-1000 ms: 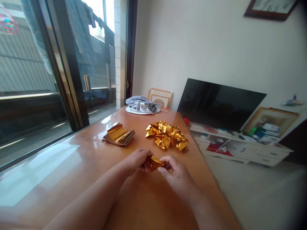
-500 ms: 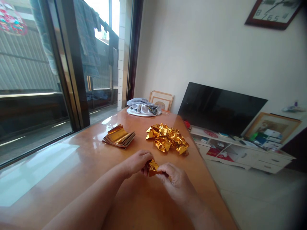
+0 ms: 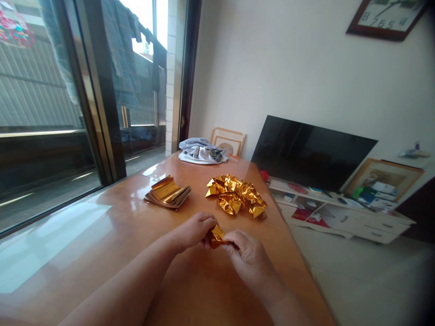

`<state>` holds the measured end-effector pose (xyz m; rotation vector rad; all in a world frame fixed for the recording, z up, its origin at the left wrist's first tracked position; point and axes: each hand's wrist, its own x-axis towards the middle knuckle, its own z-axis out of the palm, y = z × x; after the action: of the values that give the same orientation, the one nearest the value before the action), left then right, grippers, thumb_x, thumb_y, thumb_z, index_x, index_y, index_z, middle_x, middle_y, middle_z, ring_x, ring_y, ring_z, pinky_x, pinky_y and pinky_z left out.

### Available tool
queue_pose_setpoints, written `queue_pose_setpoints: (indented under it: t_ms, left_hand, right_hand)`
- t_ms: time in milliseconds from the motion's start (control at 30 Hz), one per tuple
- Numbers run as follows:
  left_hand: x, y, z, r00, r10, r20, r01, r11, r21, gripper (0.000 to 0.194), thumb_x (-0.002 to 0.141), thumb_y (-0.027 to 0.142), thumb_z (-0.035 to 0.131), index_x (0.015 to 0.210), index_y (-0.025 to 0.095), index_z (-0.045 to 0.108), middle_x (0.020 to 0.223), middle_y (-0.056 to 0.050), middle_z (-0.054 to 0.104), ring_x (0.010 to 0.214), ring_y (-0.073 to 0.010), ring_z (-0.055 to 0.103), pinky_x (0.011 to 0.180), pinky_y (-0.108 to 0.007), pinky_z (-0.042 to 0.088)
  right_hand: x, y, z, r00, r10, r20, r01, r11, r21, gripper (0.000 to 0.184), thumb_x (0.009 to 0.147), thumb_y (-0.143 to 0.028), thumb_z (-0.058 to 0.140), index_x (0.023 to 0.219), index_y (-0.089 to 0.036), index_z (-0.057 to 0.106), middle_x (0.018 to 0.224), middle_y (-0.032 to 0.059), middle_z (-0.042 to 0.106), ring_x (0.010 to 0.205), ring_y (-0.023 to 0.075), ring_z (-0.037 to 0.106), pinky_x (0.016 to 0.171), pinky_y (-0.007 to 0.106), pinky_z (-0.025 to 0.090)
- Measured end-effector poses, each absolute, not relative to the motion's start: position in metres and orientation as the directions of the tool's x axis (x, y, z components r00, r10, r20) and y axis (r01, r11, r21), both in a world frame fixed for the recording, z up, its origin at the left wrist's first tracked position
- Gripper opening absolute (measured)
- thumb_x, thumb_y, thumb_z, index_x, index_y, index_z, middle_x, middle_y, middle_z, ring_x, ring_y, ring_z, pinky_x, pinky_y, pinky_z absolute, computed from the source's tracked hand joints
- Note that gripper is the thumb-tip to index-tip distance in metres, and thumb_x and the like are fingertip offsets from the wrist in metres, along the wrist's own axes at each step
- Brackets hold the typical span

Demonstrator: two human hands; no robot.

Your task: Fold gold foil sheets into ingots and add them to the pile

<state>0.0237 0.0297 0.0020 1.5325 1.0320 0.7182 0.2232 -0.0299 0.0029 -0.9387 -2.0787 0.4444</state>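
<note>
Between my two hands is a small folded piece of gold foil paper (image 3: 217,234), held just above the table. My left hand (image 3: 199,230) pinches its left end, fingers closed. On the right end, my right hand (image 3: 247,249) grips it between thumb and curled fingers. Beyond my hands lies a heap of folded gold foil pieces (image 3: 236,194), shiny and pointed. To the left of that heap sits a stack of gold foil sheets (image 3: 168,194), its top sheets curling up.
The glossy brown wooden table (image 3: 129,240) runs away from me. Folded clothes (image 3: 202,151) and a framed picture (image 3: 228,141) are at its far end. A television (image 3: 312,151) stands on a white cabinet (image 3: 356,224) to the right. Sliding glass doors (image 3: 98,90) line the left.
The fold in the foil piece looks slightly flatter between my hands, and my right fingers have shifted a little on it. The view has moved slightly; the heap and stack stay put.
</note>
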Motion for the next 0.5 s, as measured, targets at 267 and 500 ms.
queue_pose_setpoints:
  t_ms: [267, 500]
  left_hand:
    - [0.0224, 0.0317, -0.003, 0.446, 0.893, -0.062, 0.25, -0.058, 0.966, 0.028, 0.092, 0.04, 0.043, 0.083, 0.017, 0.058, 0.063, -0.002, 0.069, 0.054, -0.0176, 0.067, 0.049, -0.024, 0.046]
    - [0.0232, 0.0318, -0.006, 0.451, 0.891, -0.061, 0.265, -0.068, 0.962, 0.03, 0.093, 0.041, 0.043, 0.084, 0.017, 0.058, 0.064, -0.003, 0.069, 0.055, -0.0177, 0.067, 0.049, -0.024, 0.046]
  right_hand:
    - [0.2246, -0.0272, -0.001, -0.401, 0.744, 0.534, 0.463, 0.668, -0.583, 0.023, 0.091, -0.009, 0.058, 0.105, -0.025, 0.066, 0.095, 0.0011, 0.07, 0.085, 0.0155, 0.065, 0.077, 0.025, 0.048]
    - [0.2242, -0.0288, 0.0028, -0.414, 0.742, 0.528, 0.456, 0.671, -0.585, 0.027, 0.089, -0.003, 0.056, 0.101, -0.024, 0.067, 0.091, 0.0006, 0.068, 0.084, 0.0148, 0.064, 0.075, 0.024, 0.047]
